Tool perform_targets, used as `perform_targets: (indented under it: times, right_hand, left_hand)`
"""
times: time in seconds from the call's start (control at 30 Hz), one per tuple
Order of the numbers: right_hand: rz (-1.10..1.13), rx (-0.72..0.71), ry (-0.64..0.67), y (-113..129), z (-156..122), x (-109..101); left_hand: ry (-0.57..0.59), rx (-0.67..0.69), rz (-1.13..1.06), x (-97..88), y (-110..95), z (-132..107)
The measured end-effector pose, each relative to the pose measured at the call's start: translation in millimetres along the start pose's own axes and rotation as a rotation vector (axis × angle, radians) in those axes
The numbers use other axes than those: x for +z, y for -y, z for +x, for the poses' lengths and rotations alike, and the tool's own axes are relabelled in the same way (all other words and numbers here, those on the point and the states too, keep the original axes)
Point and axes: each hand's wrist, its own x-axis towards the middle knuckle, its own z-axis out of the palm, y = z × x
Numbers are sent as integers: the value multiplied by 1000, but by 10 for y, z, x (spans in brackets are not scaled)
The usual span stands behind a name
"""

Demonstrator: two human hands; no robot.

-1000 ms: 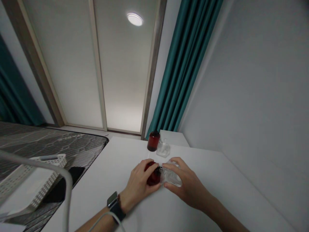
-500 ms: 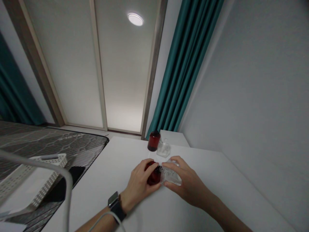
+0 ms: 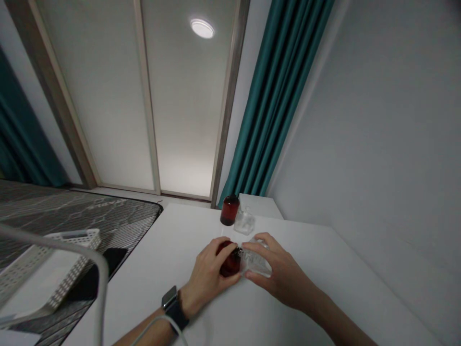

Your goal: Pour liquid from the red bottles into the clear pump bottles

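My left hand (image 3: 207,278), with a watch on its wrist, is wrapped round a dark red bottle (image 3: 229,263) lying on the white table (image 3: 169,259). My right hand (image 3: 279,274) grips a clear bottle (image 3: 256,264) next to it. The two bottles meet neck to neck between my thumbs. Most of each bottle is hidden by my fingers.
A second dark red bottle (image 3: 229,210) and a small clear bottle (image 3: 244,222) stand at the table's far edge by a teal curtain (image 3: 273,101). A white slotted basket (image 3: 43,274) lies on a patterned mattress at the left. A grey wall runs along the right.
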Motion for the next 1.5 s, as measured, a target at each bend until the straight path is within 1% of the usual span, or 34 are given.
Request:
perform_targets:
  times: [0.27,0.53,1.5]
  right_hand:
    - [6,12,10,12,-25,-21]
    - [-3,3,26,35,19,-67]
    - [-42,-2,80,104,106,-172]
  left_hand:
    - [-2,-15,-19,-1,-16,14]
    - [-4,-34,-46,20,-19,-7]
    - [-87,-44,-73,29,-20,27]
